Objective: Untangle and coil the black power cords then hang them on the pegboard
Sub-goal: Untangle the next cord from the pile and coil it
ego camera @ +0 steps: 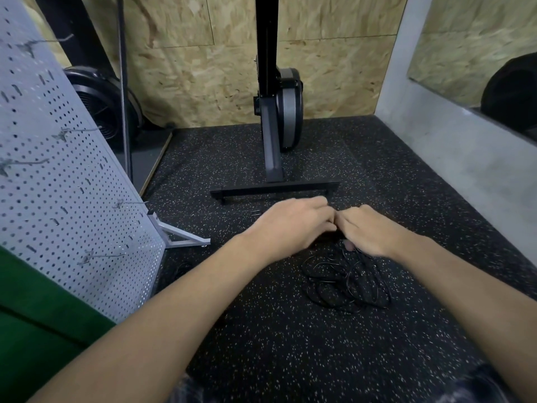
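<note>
A tangle of thin black power cords (347,282) lies on the speckled black rubber floor, just below my hands. My left hand (293,225) and my right hand (367,229) meet knuckle to knuckle above the far end of the tangle, backs up, fingers curled down. What the fingers hold is hidden under the hands; cord strands run up toward my right hand. The grey pegboard (58,181) stands tilted at the left, with several bare metal hooks (101,255) sticking out.
A black rowing machine stands upright against the chipboard wall, its foot bar (274,191) just beyond my hands. The pegboard's grey foot (180,238) juts onto the floor. A fan (98,103) sits behind the pegboard. A concrete wall runs along the right.
</note>
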`<action>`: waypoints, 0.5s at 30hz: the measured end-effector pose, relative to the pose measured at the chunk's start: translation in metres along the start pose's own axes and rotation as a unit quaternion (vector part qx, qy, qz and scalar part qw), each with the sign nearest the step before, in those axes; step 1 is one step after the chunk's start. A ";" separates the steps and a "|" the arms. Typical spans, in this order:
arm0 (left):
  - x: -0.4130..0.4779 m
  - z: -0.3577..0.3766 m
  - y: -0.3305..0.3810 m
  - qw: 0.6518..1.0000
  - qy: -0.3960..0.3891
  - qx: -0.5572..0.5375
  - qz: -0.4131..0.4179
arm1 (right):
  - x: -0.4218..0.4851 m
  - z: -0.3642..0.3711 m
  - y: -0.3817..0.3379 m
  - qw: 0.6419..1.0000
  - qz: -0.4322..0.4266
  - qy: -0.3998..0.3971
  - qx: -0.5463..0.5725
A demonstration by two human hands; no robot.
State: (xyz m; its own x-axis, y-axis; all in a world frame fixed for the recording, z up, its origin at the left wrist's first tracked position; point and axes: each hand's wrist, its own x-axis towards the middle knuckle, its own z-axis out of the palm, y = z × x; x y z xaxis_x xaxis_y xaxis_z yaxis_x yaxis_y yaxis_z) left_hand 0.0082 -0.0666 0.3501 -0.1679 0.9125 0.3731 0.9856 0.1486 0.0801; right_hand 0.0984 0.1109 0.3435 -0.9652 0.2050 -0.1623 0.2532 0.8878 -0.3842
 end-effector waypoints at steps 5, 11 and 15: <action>-0.005 -0.004 -0.023 0.966 0.046 -0.218 -0.128 | -0.011 0.000 -0.008 0.990 -0.086 -0.022 0.113; -0.013 -0.009 -0.038 0.879 0.010 -0.420 -0.226 | -0.029 -0.005 -0.031 0.966 -0.156 -0.007 0.207; -0.013 -0.012 -0.027 0.828 0.026 -0.511 -0.228 | -0.034 -0.007 -0.039 0.934 -0.203 0.064 0.286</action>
State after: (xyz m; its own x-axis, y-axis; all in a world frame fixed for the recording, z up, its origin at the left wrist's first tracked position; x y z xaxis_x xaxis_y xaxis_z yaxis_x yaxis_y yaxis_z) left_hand -0.0170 -0.0867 0.3540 -0.5447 0.8291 0.1262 0.2939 0.0478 0.9546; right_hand 0.1209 0.0719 0.3699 -0.9799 -0.0193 0.1986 -0.1769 0.5447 -0.8198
